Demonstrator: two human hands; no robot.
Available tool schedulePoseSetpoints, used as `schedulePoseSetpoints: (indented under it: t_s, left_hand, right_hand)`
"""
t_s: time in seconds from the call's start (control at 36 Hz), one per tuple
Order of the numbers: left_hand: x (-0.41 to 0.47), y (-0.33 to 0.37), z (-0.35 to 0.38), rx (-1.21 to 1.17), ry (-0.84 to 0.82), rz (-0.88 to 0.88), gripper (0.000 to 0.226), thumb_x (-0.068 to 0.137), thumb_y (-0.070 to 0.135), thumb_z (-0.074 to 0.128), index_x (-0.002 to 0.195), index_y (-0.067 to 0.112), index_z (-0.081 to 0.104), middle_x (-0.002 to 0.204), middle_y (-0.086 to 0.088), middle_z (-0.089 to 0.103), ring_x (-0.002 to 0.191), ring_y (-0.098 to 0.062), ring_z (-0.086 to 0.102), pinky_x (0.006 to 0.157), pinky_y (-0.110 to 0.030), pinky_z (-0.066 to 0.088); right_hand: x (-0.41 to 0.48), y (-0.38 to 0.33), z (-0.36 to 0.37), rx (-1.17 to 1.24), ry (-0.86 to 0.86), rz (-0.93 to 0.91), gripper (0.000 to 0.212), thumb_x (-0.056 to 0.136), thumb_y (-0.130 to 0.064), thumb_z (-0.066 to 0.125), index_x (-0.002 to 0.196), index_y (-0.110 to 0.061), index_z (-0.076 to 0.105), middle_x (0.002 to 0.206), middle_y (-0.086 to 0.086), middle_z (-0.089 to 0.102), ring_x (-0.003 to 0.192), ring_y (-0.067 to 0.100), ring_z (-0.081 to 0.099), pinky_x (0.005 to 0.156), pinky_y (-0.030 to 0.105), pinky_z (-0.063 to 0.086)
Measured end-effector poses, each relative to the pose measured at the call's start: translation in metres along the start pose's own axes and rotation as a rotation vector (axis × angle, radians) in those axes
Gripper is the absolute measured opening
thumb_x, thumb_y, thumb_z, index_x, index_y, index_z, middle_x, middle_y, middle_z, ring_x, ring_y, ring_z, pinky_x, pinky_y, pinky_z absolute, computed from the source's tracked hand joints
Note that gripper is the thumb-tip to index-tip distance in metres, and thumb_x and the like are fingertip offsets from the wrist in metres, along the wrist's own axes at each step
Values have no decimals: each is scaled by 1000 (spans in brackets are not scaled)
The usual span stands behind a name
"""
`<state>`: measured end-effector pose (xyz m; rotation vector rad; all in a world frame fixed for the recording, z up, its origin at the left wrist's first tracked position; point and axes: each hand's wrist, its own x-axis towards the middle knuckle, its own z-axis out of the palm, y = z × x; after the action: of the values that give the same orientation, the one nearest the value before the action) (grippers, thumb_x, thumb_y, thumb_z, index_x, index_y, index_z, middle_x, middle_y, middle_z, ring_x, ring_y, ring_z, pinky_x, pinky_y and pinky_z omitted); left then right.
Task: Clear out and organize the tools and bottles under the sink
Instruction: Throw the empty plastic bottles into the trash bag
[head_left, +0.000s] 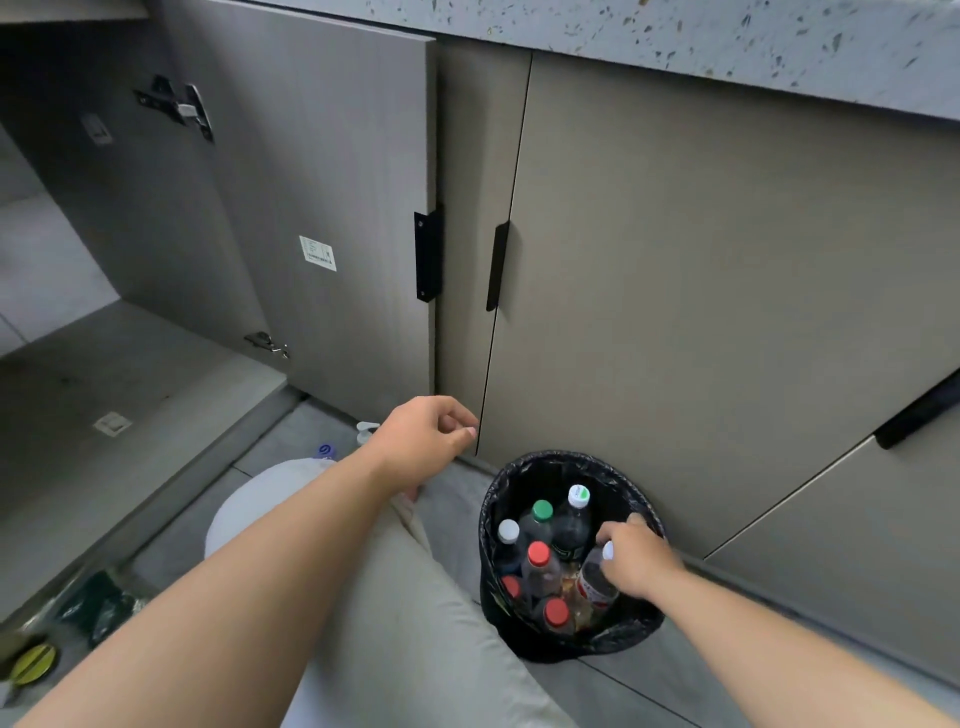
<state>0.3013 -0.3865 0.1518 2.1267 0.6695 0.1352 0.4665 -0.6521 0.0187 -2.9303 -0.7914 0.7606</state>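
Head view: bottle (597, 584) leans, cap up.

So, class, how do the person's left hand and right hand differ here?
The left hand holds nothing; the right hand grips a bottle. The left hand hovers near the cabinet doors; the right hand reaches into the bin. Both have curled fingers.

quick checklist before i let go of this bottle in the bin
1. Right hand grips the clear red-labelled plastic bottle: ok.
2. Bottle sits inside the black bag-lined round bin: ok.
3. Space beside the other capped bottles: cannot tell, hand hides it.
4. Left hand holds nothing: ok.
5. Grey cabinet door open: ok.
6. Cabinet fully cleared: cannot tell, partly out of view.
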Motion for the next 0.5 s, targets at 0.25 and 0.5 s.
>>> schedulePoseSetpoints:
  t_s: [0.25, 0.5]
  left_hand:
    - [-7, -6, -11, -1, 39, -69, 11, 93, 27, 63, 97, 32, 71, 89, 10, 73, 86, -19, 72, 85, -39, 59]
    - [-17, -28, -86, -37, 144, -113, 11, 93, 19, 67, 100, 23, 76, 86, 2, 72, 81, -17, 69, 78, -31, 55]
  right_hand:
    - [-1, -55, -40, 28, 265, -174, 30, 91, -38, 57, 119, -26, 52, 119, 2, 41, 111, 24, 50, 81, 37, 51]
    - [-4, -147, -64, 205, 269, -619, 19, 92, -36, 58, 110, -36, 53, 104, -11, 35, 77, 8, 45, 69, 30, 40]
